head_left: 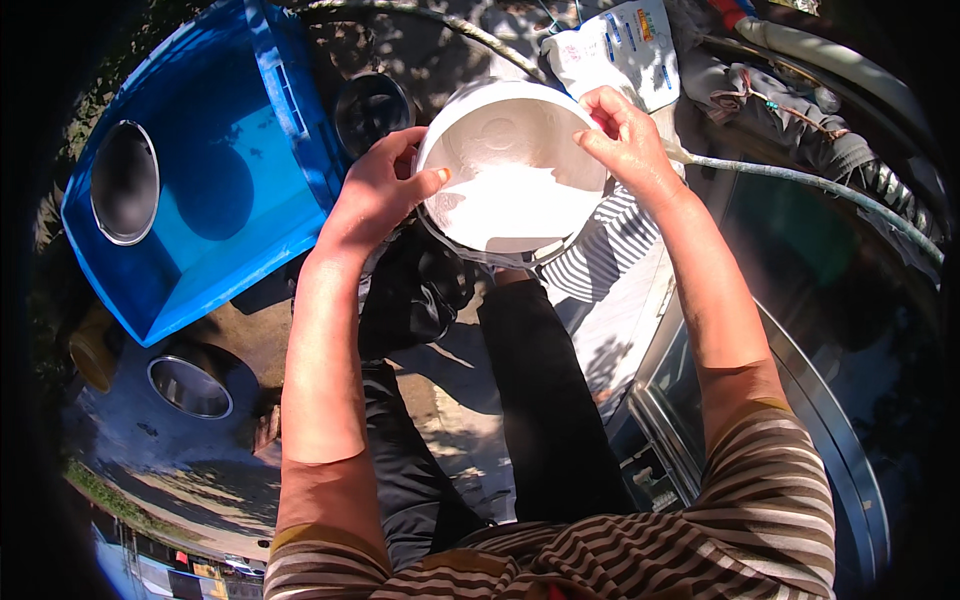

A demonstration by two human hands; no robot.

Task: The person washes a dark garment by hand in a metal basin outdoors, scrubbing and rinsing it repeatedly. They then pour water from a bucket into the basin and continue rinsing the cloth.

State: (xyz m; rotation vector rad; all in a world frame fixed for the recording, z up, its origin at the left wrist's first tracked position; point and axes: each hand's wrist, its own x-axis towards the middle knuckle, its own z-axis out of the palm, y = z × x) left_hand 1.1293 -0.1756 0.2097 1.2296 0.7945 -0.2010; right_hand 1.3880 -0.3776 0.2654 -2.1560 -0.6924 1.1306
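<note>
A round white bucket (545,120) is tilted toward me, its mouth facing up and a bright sunlit patch lying across its inside. My left hand (385,185) grips the left rim, thumb over the edge and fingers behind the wall. On the opposite side my right hand (630,145) pinches the upper right rim; a small pinkish-red spot shows beside its fingers. No contents can be made out in the bucket. Below and right of it lies a grey-and-white striped cloth (600,250). A dark round bowl (372,115) sits just beyond my left hand.
At left stands a large blue tub (275,75), a metal bowl (126,183) inside it. Nearer are a metal pot (190,387) and a yellowish container (92,352). A pale hose (800,172) runs along the right, near a white printed bag (640,55). My legs are below the bucket.
</note>
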